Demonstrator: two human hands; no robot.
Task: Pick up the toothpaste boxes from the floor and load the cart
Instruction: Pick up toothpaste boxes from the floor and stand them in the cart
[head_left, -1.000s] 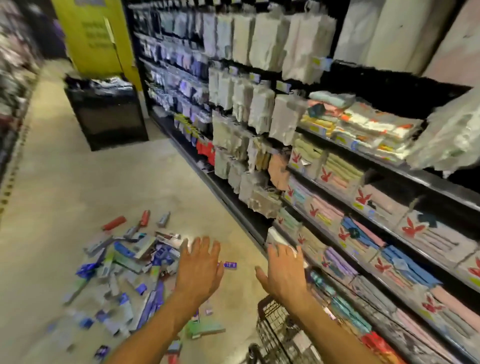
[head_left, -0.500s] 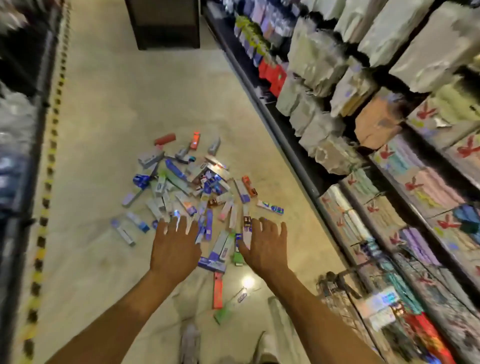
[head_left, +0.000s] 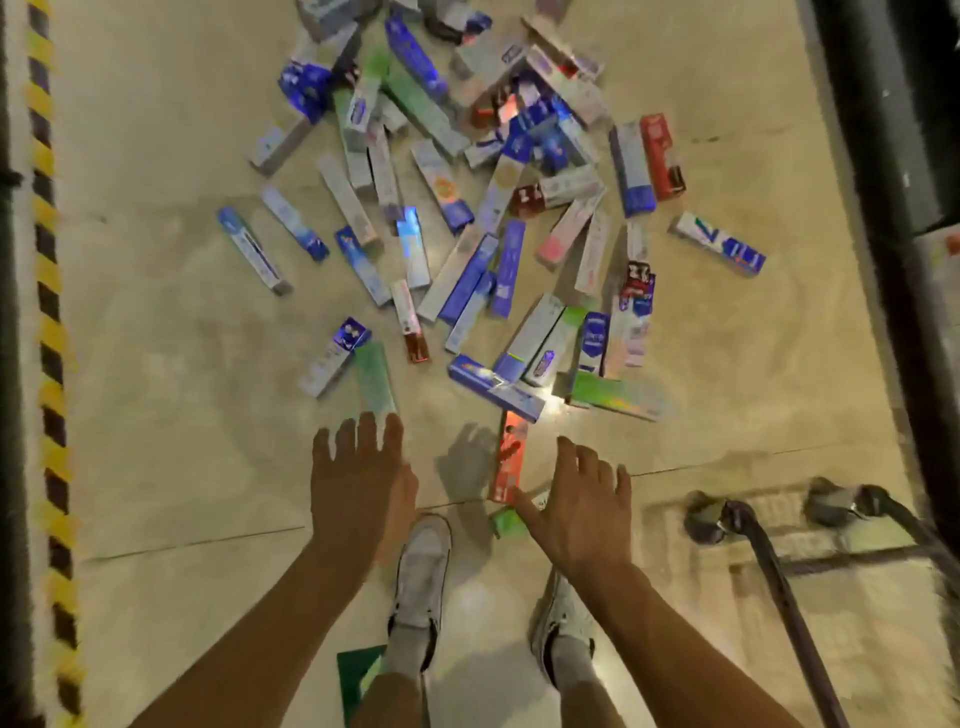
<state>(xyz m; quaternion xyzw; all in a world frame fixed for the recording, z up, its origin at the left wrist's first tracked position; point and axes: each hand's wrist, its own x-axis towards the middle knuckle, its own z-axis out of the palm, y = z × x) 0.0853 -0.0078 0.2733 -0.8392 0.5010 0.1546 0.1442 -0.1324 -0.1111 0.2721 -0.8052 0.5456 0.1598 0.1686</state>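
Left hand (head_left: 358, 478) and right hand (head_left: 576, 514) are held spread and empty over scattered toothpaste boxes (head_left: 467, 275); the near orange box (head_left: 509, 457) is best gripped across its width

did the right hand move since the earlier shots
Yes, back toward the person: the right hand was past the orange toothpaste box, now beside its near end.

The heap of toothpaste boxes (head_left: 467, 208) runs off the top edge, and the print on them is way too smeared to read. Most of the cart (head_left: 769, 561) is out of shot, just two wheels and a bit of frame at the lower right. One green box (head_left: 505, 524) is half hidden behind the right hand (head_left: 576, 514).
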